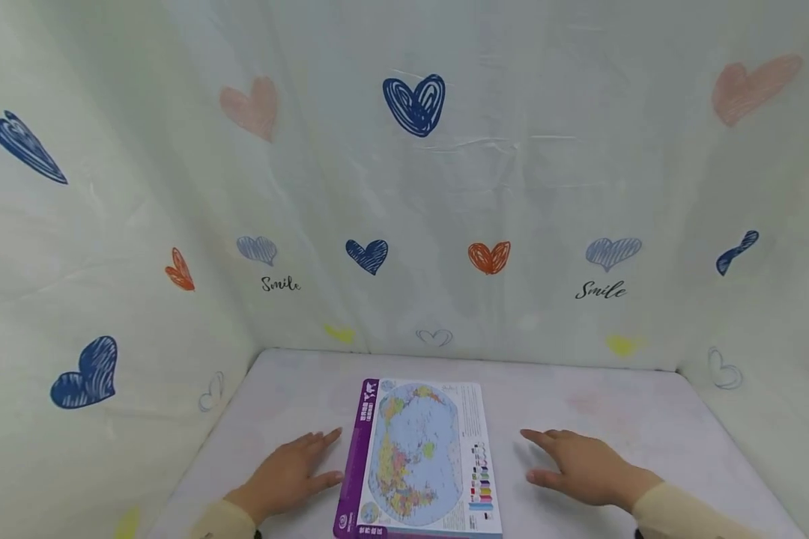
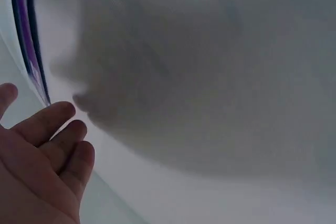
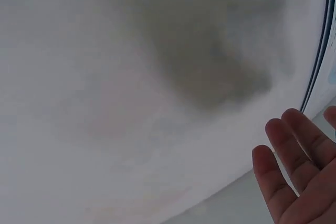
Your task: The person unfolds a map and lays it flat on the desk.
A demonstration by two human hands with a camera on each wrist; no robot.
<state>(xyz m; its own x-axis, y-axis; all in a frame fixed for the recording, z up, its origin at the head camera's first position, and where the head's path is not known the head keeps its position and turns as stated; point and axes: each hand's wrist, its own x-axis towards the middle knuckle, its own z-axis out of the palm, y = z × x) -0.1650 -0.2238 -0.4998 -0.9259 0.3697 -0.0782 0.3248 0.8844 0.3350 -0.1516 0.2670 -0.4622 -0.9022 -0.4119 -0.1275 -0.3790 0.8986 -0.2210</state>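
A flat, rectangular world map board [image 1: 418, 449] with a purple left border lies face up on the white table, its short side towards me. Dark and purple layers show along its edge [image 2: 26, 35] in the left wrist view; whether it is one thick board or several stacked ones I cannot tell. My left hand [image 1: 286, 475] is beside its left border, fingers extended, thumb tip very near the edge; contact is unclear. To the right of the board and apart from it, my right hand [image 1: 583, 468] has its fingers stretched out. Both hands hold nothing.
White table [image 1: 580, 397] space lies on both sides of the board. A pale curtain [image 1: 539, 180] printed with hearts and "Smile" lettering hangs behind the table and along its left and right sides.
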